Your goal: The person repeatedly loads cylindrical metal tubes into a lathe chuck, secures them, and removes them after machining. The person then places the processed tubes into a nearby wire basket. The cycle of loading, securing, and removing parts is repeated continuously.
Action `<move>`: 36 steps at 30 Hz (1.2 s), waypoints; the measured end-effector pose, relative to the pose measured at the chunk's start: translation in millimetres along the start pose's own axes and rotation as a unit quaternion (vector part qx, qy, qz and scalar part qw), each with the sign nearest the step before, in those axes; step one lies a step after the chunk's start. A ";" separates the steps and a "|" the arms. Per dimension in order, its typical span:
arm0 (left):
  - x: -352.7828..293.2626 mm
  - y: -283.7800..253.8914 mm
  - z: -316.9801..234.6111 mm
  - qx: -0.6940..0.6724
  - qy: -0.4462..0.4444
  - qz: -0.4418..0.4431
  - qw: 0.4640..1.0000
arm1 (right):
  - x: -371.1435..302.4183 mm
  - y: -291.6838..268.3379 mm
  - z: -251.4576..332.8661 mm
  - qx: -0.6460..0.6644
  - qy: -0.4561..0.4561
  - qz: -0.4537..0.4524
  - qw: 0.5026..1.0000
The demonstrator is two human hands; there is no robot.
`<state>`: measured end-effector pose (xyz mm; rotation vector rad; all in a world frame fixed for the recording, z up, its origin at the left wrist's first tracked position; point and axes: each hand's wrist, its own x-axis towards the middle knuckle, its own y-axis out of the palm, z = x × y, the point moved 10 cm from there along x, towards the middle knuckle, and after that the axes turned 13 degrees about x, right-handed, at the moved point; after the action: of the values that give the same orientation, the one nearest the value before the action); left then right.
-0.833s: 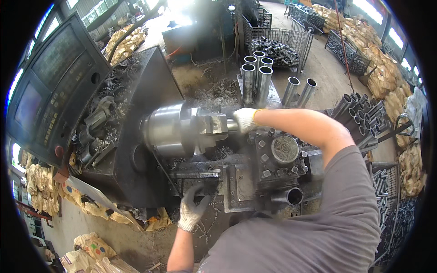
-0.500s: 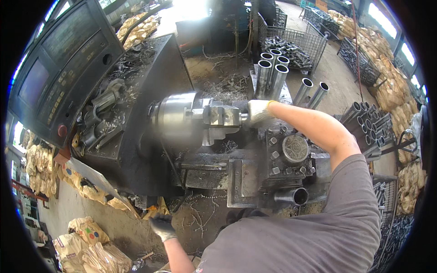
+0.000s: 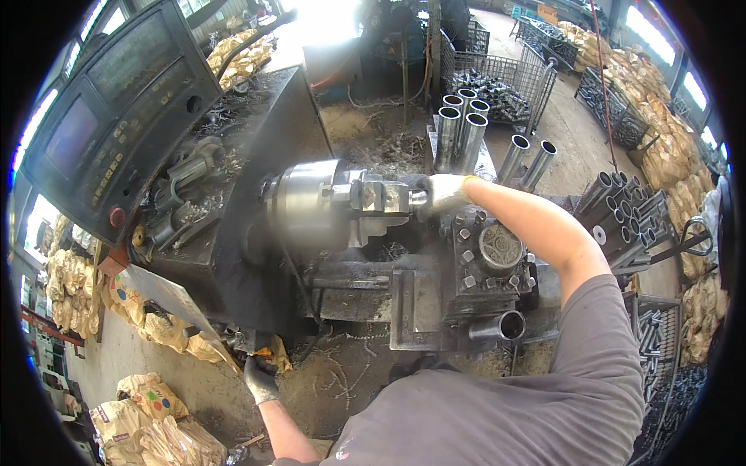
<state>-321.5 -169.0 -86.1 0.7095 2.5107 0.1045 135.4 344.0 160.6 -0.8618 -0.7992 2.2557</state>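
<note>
One shiny silver metal tube point(image 3: 420, 199) juts right from one round steel chuck point(image 3: 311, 198); likely heavy, rigid and slick, best held at its free end, where the white-gloved right hand point(image 3: 444, 194) closes around it. Seven upright silver pipes point(image 3: 472, 144) stand beyond. Near left, whether the gloved left hand point(image 3: 261, 379) grips cannot be told.

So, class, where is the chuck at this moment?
In the head view, the chuck sits just left of centre, between the dark machine housing and the gloved right hand.
</note>
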 end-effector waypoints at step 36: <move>-242.9 151.0 22.9 0.589 0.269 0.151 0.747 | -391.3 125.0 -84.6 0.384 -0.044 -0.319 0.865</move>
<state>-63.4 -163.9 39.1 1.7556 2.7324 -1.4900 400.1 18.6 167.0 -0.0777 -0.1150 1.7563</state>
